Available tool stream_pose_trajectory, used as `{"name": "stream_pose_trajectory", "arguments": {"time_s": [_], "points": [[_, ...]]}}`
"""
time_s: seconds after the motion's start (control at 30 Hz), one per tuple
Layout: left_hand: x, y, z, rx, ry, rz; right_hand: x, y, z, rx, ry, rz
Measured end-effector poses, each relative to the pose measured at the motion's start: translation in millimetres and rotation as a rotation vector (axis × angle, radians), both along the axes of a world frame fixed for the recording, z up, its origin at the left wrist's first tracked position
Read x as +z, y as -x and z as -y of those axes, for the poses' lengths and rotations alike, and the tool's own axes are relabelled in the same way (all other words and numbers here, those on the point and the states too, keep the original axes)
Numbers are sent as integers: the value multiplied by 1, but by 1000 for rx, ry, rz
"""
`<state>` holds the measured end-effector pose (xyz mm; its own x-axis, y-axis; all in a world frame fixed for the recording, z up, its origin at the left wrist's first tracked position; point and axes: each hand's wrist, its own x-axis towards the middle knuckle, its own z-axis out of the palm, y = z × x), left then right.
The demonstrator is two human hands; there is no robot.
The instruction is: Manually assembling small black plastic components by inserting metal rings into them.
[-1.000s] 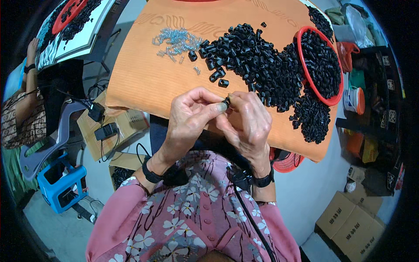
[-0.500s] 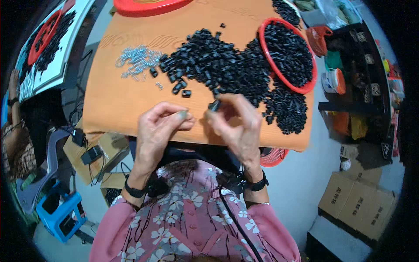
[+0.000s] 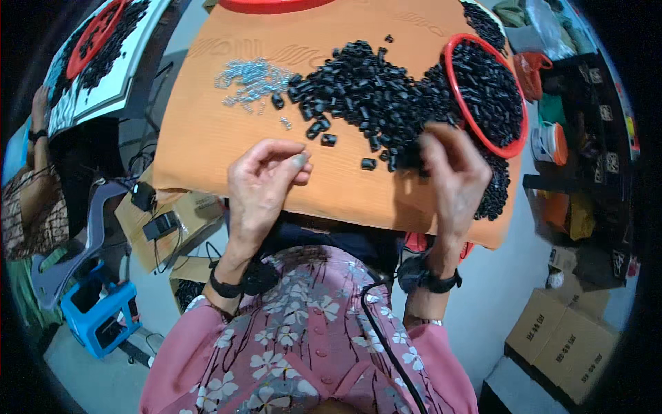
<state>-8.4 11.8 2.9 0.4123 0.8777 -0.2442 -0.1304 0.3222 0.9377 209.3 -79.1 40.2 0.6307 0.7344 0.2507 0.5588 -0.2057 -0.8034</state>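
Observation:
Over the orange cloth-covered table (image 3: pixel 207 155), my left hand (image 3: pixel 265 181) is closed in a pinch, thumb against fingers; whatever it holds is too small or hidden. My right hand (image 3: pixel 458 169) reaches to the right, its fingertips at the edge of a heap of small black plastic parts (image 3: pixel 365 86). Those fingers are blurred against the dark pieces, so any grip is unclear. A single black plastic piece (image 3: pixel 369 164) lies on the cloth between my hands. Small silvery metal springs (image 3: pixel 255 81) form a loose pile left of the heap, with a few strays (image 3: pixel 285 123) nearer my left hand.
A red-rimmed basket (image 3: pixel 522 138) full of black parts stands right of the heap. Another red rim (image 3: pixel 276 7) shows at the far edge. Cardboard boxes (image 3: pixel 562 341) and a blue stool (image 3: pixel 100 310) stand on the floor. Another person's arm (image 3: pixel 38 152) is at a white table left.
My right hand has let go of a black piece and moved right to the heap. My left hand keeps its pinch. The whole view has shifted, so the table appears farther right.

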Motion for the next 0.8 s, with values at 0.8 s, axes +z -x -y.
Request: {"name": "stream_pose_trajectory", "arguments": {"time_s": [0.8], "points": [[5,13,-4,-121,-182,30,-21,91,-32,359,-71,-581]]}}
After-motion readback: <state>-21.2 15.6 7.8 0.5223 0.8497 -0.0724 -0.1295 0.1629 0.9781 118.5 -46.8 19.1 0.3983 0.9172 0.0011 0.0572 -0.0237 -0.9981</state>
